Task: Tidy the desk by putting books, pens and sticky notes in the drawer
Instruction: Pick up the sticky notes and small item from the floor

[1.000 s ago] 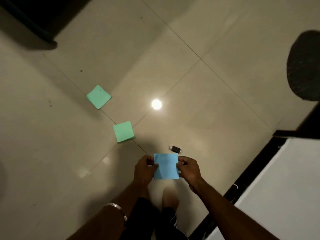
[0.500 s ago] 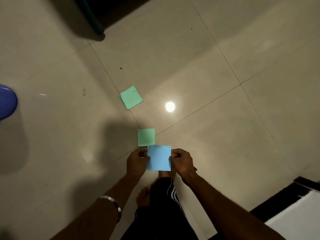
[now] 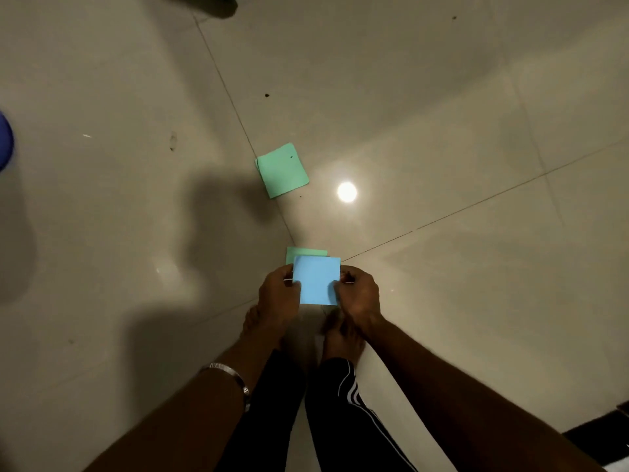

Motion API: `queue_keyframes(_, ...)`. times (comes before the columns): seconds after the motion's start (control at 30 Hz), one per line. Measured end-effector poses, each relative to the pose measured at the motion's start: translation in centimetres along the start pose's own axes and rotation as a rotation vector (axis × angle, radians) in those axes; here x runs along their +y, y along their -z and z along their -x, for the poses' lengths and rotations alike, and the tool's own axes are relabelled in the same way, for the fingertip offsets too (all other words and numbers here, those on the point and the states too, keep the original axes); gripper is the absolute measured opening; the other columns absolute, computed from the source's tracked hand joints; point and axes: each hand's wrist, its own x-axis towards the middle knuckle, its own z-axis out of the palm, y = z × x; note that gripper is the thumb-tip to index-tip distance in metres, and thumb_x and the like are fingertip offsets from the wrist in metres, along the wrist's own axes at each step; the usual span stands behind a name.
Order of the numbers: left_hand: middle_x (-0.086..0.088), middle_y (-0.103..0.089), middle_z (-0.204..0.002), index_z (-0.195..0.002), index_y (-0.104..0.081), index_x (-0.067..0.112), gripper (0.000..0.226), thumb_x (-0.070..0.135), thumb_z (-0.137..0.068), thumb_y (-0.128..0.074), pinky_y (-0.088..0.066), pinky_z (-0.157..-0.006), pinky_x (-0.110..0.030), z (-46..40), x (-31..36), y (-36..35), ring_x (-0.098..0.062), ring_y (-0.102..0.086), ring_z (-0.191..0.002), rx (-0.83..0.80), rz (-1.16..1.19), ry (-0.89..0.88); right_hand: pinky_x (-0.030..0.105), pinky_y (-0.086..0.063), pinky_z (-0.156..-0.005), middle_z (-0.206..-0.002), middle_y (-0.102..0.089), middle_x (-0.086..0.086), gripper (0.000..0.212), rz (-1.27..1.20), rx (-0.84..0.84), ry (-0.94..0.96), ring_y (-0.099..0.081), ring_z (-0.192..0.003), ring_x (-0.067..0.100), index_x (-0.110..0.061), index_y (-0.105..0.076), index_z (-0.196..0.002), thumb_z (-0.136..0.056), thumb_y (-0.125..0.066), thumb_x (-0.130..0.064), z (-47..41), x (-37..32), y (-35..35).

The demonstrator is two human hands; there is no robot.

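Nearest: blue sticky notes (image 3: 316, 284), pinched at opposite edges by left hand (image 3: 277, 296) and right hand (image 3: 359, 296), held above the floor (image 3: 442, 131). Beyond, one green sticky pad (image 3: 306, 252) lay half-hidden behind the blue; farther, another green pad (image 3: 281, 170) lay on the tiles. Risk judged: stooping for these might loosen the light pinch and scatter sheets; no drawer was in view.

No writing, label, brand or number can be read anywhere. The blue sticky note (image 3: 316, 283) and the green sticky note (image 3: 281, 170) on the floor show blank faces, and the trousers (image 3: 343, 413) carry only plain white stripes.
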Motion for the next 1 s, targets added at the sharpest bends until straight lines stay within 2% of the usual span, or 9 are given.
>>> queue_keyframes(0.13,-0.006,-0.064,-0.104,-0.118,-0.063,0.008,0.033,0.005,-0.087,-0.055,-0.046,-0.074,-0.025,-2.8,-1.0,-0.7,-0.023,-0.061,-0.096,-0.033,-0.017,-0.014,0.022,-0.047,-0.082,-0.116,-0.068,0.002,0.037,-0.004,-0.021,0.041,-0.062,-0.103,0.020,-0.013,-0.065,-0.121,-0.087,-0.054,-0.004,-2.1,0.1,-2.0)
queue_keyframes(0.2,-0.006,-0.066,-0.103,-0.112,-0.065,0.006,0.028,0.006,-0.086,-0.057,-0.049,-0.072,-0.025,-3.9,-1.9,-1.1,-0.023,-0.063,-0.095,-0.038,-0.048,-0.025,0.020,-0.046,-0.079,-0.116,-0.068,0.004,0.037,0.006,-0.027,0.074,-0.062,-0.100,0.018,-0.011,-0.065,-0.121,-0.086,-0.055,-0.004,-2.9,0.6,-2.9)
queue_keyframes(0.33,-0.010,-0.069,-0.106,-0.113,-0.066,0.006,0.030,0.005,-0.083,-0.060,-0.051,-0.073,-0.026,-5.3,-2.6,-1.8,-0.023,-0.065,-0.096,-0.017,-0.041,-0.033,0.014,-0.046,-0.073,-0.113,-0.069,0.005,0.036,0.035,-0.034,0.126,-0.064,-0.099,0.020,-0.010,-0.065,-0.121,-0.086,-0.057,-0.004,-4.1,1.3,-4.1)
queue_keyframes(0.43,-0.005,-0.066,-0.109,-0.118,-0.063,0.009,0.034,0.006,-0.085,-0.059,-0.045,-0.072,-0.023,-5.6,-2.3,-1.8,-0.018,-0.060,-0.094,-0.011,-0.029,-0.002,0.021,-0.046,-0.083,-0.116,-0.068,0.004,0.037,0.016,0.008,0.027,-0.062,-0.105,0.020,-0.012,-0.063,-0.122,-0.086,-0.059,-0.006,-4.7,1.5,-4.9)
queue_keyframes(0.6,-0.007,-0.064,-0.112,-0.118,-0.057,0.011,0.035,0.007,-0.084,-0.062,-0.048,-0.084,-0.029,-6.8,-2.1,-1.4,-0.023,-0.060,-0.104,0.014,0.040,0.108,0.024,-0.047,-0.083,-0.105,-0.068,0.004,0.032,-0.072,0.070,-0.126,-0.059,-0.091,0.014,-0.012,-0.062,-0.113,-0.082,-0.069,-0.012,-6.2,1.4,-5.0)
queue_keyframes(0.67,-0.007,-0.063,-0.108,-0.114,-0.059,0.010,0.030,0.006,-0.084,-0.062,-0.048,-0.080,-0.028,-7.1,-1.9,-1.1,-0.024,-0.060,-0.102,0.010,0.052,0.127,0.027,-0.050,-0.085,-0.102,-0.070,0.004,0.027,-0.089,0.065,-0.142,-0.061,-0.090,0.016,-0.012,-0.066,-0.108,-0.082,-0.071,-0.016,-6.8,1.6,-5.0)
queue_keyframes(0.8,-0.008,-0.066,-0.108,-0.108,-0.065,0.009,0.022,0.006,-0.086,-0.061,-0.049,-0.074,-0.028,-7.7,-1.6,-0.6,-0.020,-0.060,-0.096,-0.031,0.017,0.085,0.043,-0.055,-0.090,-0.094,-0.071,-0.001,0.014,-0.116,0.036,-0.127,-0.065,-0.091,0.020,-0.016,-0.072,-0.093,-0.080,-0.071,-0.018,-7.3,1.1,-5.1)
queue_keyframes(0.9,-0.009,-0.065,-0.106,-0.100,-0.064,0.008,0.015,0.007,-0.085,-0.064,-0.052,-0.076,-0.030,-8.3,-0.8,0.1,-0.023,-0.062,-0.097,-0.005,0.069,0.090,0.041,-0.057,-0.087,-0.095,-0.069,0.000,0.011,-0.152,0.060,-0.085,-0.065,-0.091,0.020,-0.014,-0.068,-0.092,-0.082,-0.069,-0.014,-7.5,-0.4,-4.8)
queue_keyframes(1.0,-0.008,-0.064,-0.106,-0.102,-0.060,0.009,0.021,0.008,-0.083,-0.067,-0.053,-0.079,-0.031,-9.3,1.0,1.4,-0.023,-0.062,-0.098,0.029,0.155,0.099,0.038,-0.058,-0.083,-0.094,-0.069,-0.001,0.011,-0.155,0.047,-0.006,-0.066,-0.090,0.018,-0.016,-0.066,-0.093,-0.083,-0.065,-0.012,-8.4,-2.9,-4.4)
